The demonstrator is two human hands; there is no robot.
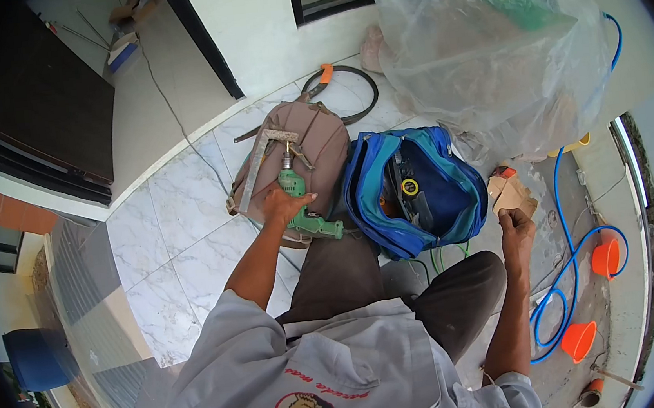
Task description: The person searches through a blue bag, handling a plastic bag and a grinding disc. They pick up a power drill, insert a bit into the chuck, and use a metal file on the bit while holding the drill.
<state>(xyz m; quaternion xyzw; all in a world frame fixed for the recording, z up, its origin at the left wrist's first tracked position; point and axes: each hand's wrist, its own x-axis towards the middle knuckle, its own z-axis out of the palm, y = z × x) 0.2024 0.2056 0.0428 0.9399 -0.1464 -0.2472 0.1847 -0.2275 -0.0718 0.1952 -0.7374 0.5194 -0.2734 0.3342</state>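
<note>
My left hand (285, 205) is wrapped round the body of a green power drill (293, 182), which lies over a brown backpack (316, 130). A metal square (255, 171) rests on the backpack beside the drill's chuck. Over on the right, my right hand (516, 227) has its fingers pinched together near a piece of brown cardboard (513, 195); what they hold, if anything, is too small to make out. Between my hands sits an open blue bag (451, 184), with a yellow roll (410, 187) and dark tools inside.
Behind the bag stands a large plastic-covered object (485, 47). A blue hose (562, 213) curls on the right near two orange pots (605, 259). A black strap loop (366, 82) lies behind the backpack. A cable (177, 120) runs through the doorway on the left.
</note>
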